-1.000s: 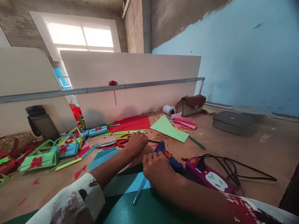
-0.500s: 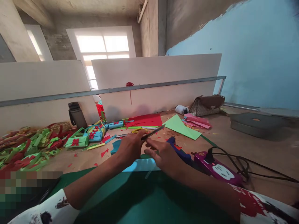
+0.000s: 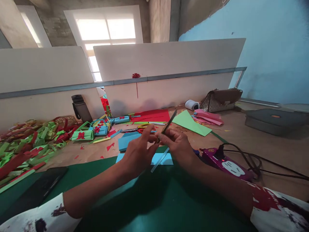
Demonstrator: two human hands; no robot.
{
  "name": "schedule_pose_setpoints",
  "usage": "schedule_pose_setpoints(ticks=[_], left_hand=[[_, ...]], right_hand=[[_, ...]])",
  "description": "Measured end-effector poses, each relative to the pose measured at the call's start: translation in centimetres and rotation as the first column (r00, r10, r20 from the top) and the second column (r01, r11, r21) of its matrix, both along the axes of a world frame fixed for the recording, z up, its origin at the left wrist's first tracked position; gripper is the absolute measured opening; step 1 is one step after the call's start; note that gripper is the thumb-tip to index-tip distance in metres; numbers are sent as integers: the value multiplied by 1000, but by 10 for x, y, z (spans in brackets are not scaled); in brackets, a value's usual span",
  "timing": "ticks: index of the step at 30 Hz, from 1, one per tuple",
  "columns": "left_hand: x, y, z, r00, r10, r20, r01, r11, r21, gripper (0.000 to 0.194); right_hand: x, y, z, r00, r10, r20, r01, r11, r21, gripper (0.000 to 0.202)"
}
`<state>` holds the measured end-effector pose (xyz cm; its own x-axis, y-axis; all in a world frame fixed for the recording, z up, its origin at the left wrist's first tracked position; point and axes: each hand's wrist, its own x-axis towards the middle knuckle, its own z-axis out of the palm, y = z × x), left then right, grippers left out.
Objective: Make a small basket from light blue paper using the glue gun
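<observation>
A dark, narrow bladed tool (image 3: 170, 121) points up and to the right between my hands. My right hand (image 3: 181, 149) pinches it near its middle. Around its lower end, the thumb and fingers of my left hand (image 3: 138, 154) are closed, with the index finger raised. Beneath my hands, a light blue paper strip (image 3: 145, 158) lies on the green mat (image 3: 154, 199). A translucent stick (image 3: 160, 159) slants across the strip below my fingers. Just beyond my left hand is a folded blue paper piece (image 3: 125, 141).
Small green (image 3: 82, 135) and blue (image 3: 99, 129) paper bags stand left, beside heaped paper strips (image 3: 31, 145) and a dark bottle (image 3: 81, 109). Green paper (image 3: 191, 123) lies beyond my right hand. A purple power strip (image 3: 227, 165) with cables is right; a phone (image 3: 40, 187) is at lower left.
The tool has tilted more upright, and my right hand has closed on it. My left hand's fingers have shifted toward its lower end. The camera view has shifted, showing the phone.
</observation>
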<state>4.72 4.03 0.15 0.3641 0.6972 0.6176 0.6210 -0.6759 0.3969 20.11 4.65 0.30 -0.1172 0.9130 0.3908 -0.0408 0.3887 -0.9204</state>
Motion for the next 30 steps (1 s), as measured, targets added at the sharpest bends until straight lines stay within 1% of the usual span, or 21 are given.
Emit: schedule_pose_setpoints(ticks=[2,3,5,7,8,9,10,12,15,19,21,23,26,28,29,30], left_hand=[[-11,2,-8,998,60,13,-60,997,-44,50],[-18,4,-14,995,98,-20,-99,993,-68,47],[-30,6,-28,982,52,-184,-70,993,-94,40],[-38,7,-40,967,-1,-256,-27,994,-107,37],[-40,6,-44,939,-66,-339,26,992,-120,30],[-42,4,-46,916,-93,-391,43,990,-135,22],[-43,3,-48,894,-108,-434,46,987,-151,19],[-45,-1,-47,874,-93,-477,11,985,-172,18],[-51,-7,-45,876,-52,-480,-42,982,-183,15],[-73,-19,-42,874,-27,-485,-87,974,-211,14],[-87,-28,-36,863,-38,-503,-116,955,-272,16],[-99,-37,-29,847,-62,-528,-144,929,-340,19],[-109,-47,-22,819,-31,-574,-210,913,-349,19],[-108,-49,-24,821,-2,-571,-232,913,-336,13],[-106,-48,-27,831,11,-557,-229,918,-325,14],[-102,-47,-30,844,17,-536,-215,926,-309,20]], right_hand=[[2,0,2,999,-15,-48,14,1000,-24,26],[3,0,3,998,-12,-68,10,999,-35,25],[5,0,2,996,9,-92,-14,999,-52,24],[6,0,0,997,16,-70,-19,999,-45,23],[7,0,-2,999,15,-41,-17,999,-33,23],[7,-1,-3,1000,13,-7,-13,1000,-21,22],[8,-1,-4,1000,9,29,-8,1000,-8,22],[9,-4,-4,997,7,77,-7,1000,6,21],[11,-8,-3,994,27,104,-27,1000,-1,21],[11,-12,1,987,75,144,-71,997,-31,21],[10,-14,2,977,110,181,-100,993,-63,21],[9,-16,2,961,162,224,-136,983,-125,21],[7,-22,3,917,266,298,-189,946,-263,23],[5,-24,3,869,334,366,-210,917,-338,23],[5,-25,3,839,364,404,-218,906,-363,23],[4,-25,3,811,388,438,-223,897,-381,23]])
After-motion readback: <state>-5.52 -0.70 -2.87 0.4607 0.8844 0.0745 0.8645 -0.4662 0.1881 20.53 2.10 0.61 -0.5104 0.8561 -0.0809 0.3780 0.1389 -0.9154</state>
